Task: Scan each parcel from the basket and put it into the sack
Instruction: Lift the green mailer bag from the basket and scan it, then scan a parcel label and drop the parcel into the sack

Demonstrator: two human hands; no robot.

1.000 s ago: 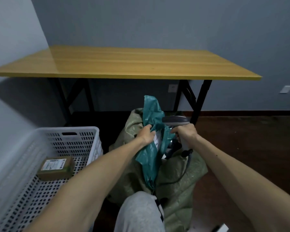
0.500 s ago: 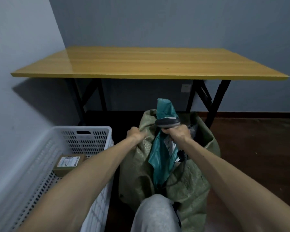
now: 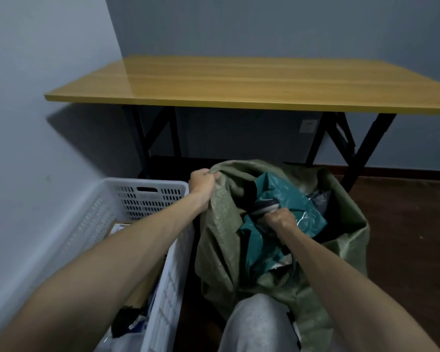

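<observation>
Dark floor [image 3: 407, 224] by table [image 3: 239, 82]: left hand [image 3: 201, 180] grips sack [image 3: 219, 240] rim; right hand [image 3: 280, 221] clutches scanner [image 3: 266, 207] over parcel [image 3: 290, 195] inside sack.

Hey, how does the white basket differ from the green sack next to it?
The basket is white, rigid, perforated plastic; the sack is olive, soft and crumpled. No hand touches the basket; the left hand grips the sack's rim and the right hand holds a scanner inside its mouth. Both hold parcels.
</observation>
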